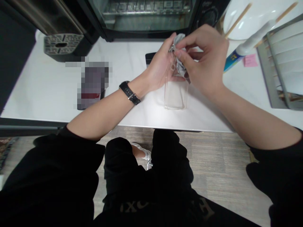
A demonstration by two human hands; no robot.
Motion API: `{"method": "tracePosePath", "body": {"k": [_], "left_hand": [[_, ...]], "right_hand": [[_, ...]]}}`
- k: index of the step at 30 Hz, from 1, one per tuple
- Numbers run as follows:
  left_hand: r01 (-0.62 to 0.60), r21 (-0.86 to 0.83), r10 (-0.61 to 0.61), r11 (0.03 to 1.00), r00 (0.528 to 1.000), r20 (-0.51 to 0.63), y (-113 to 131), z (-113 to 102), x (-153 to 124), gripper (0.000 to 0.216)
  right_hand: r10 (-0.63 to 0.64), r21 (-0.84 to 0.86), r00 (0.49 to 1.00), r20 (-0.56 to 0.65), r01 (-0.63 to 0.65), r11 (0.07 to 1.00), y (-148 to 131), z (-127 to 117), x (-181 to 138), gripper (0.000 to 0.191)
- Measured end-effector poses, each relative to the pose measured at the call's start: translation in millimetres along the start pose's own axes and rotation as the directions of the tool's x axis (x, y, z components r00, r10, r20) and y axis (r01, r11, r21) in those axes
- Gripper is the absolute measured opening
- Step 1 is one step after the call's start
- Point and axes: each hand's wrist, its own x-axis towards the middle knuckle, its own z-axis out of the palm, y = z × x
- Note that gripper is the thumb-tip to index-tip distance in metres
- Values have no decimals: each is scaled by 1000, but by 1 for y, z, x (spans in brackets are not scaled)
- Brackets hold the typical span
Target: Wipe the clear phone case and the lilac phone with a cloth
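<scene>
My left hand (159,67) holds the top end of a clear phone case (175,96) that hangs tilted just above the white counter (47,91). My right hand (203,60) pinches a crumpled grey cloth (178,41) against the upper part of the case, thumb and fingers closed on the fabric. A black watch (129,92) sits on my left wrist. A dark phone (149,58) lies on the counter behind my left hand, mostly hidden.
A black toaster oven (146,15) stands at the back. A blurred-out dark object (92,83) lies left. A black appliance base (62,45) is far left. At right are a white-and-blue tube (246,49), a pink note (250,60), a grey rack (281,63).
</scene>
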Motion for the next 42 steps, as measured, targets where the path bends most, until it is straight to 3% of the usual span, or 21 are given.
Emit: {"method": "tracePosePath", "body": {"k": [7,9,14,17,19,23,28,35,38,42], "left_hand": [[-22,-84,28,996,997,68,-1,2,1,79],[-30,-123,36,992,998,42,-1,4,1,78],[-16,-190,11,982,999,-30,0,8,-4,71],[18,-212,-35,977,996,-78,4,7,-8,66],[41,-178,-55,983,996,-74,7,5,-8,66],[64,-89,-68,994,997,-42,8,-5,-3,79],[71,-97,-74,993,997,-24,6,-13,0,77],[57,-25,-56,998,998,28,11,-12,-6,79],[40,-21,-40,999,999,22,13,-12,-6,78],[25,-35,-25,999,1000,11,12,-16,-3,79]], "right_hand": [[-46,138,998,41,40,990,-3,1,0,4],[-58,126,992,110,44,991,-3,-3,1,8],[-113,102,983,147,99,990,-4,-7,0,16],[-189,130,952,241,161,978,-9,-6,-3,26],[-235,153,915,328,194,969,-12,-4,-5,26],[-378,291,767,518,257,921,-11,-1,-10,21],[-499,403,608,617,301,864,-12,-3,-14,23],[-490,446,459,741,209,870,-18,-19,-7,22],[-472,451,429,770,158,879,-16,-25,-2,25],[-470,434,466,750,191,880,-6,-27,3,25]]}}
